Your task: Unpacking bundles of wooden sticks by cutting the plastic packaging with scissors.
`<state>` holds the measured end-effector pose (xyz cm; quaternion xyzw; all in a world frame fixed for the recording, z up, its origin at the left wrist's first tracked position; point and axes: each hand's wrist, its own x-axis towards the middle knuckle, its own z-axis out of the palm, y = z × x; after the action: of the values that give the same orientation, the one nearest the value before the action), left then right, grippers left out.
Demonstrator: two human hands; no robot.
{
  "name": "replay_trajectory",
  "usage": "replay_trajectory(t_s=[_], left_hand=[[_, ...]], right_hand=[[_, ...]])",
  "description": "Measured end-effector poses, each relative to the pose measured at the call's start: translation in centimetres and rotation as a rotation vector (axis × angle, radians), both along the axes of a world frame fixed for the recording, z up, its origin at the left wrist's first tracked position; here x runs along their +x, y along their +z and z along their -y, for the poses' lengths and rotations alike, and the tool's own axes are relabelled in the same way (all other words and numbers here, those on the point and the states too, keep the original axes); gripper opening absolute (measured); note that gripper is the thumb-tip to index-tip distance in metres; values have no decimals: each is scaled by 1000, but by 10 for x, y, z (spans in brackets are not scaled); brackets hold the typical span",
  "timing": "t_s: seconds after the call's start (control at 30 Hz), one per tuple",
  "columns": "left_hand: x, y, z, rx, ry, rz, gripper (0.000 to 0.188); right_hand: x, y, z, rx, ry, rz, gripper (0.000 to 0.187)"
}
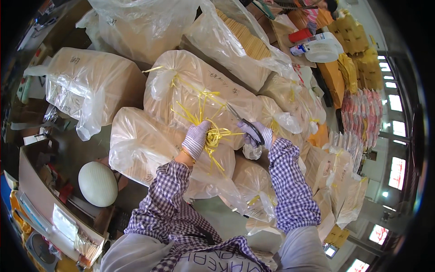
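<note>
My left hand (196,138), in a striped glove, is closed round a bundle of yellow plastic string (213,143) with loose ends sticking out above and below. To its right, my right hand (257,134), also gloved, holds black-handled scissors (248,124). Their blades point up and left. Both hands are over large clear plastic bags packed with brown paper or card goods. Just beyond the hands lies one such bag (181,68), with yellow string across its top. Another bag (140,136) sits under and left of my left hand.
More filled bags stand at the left (90,81) and far side (149,27). A white round-topped stool (97,183) is at the lower left, beside a cluttered workbench (50,181). A white plastic basket (322,50) and a red cylinder (300,35) stand far right. Another person's sleeve (312,16) shows beyond them.
</note>
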<state>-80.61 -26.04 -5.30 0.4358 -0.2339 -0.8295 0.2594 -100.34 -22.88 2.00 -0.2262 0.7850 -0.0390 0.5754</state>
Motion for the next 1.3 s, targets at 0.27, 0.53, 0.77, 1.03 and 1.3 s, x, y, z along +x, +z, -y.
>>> replay_trajectory(t_s=[0.27,0.53,0.77,1.03,1.3], left_hand=[[-9,2,-9,-83,-143,84,19],[13,10,-22,-141,-91,141,23],[24,17,-4,-32,62,-214,25],[18,2,-37,-737,-196,241,16],[-42,-35,91,-361,-339,844,42]], right_hand=[[5,-14,14,-57,-191,153,39],[23,-16,8,-174,-216,148,40],[3,-9,-25,-300,-515,278,27],[9,11,-37,-305,-637,373,38],[31,12,-30,-365,-535,315,37]])
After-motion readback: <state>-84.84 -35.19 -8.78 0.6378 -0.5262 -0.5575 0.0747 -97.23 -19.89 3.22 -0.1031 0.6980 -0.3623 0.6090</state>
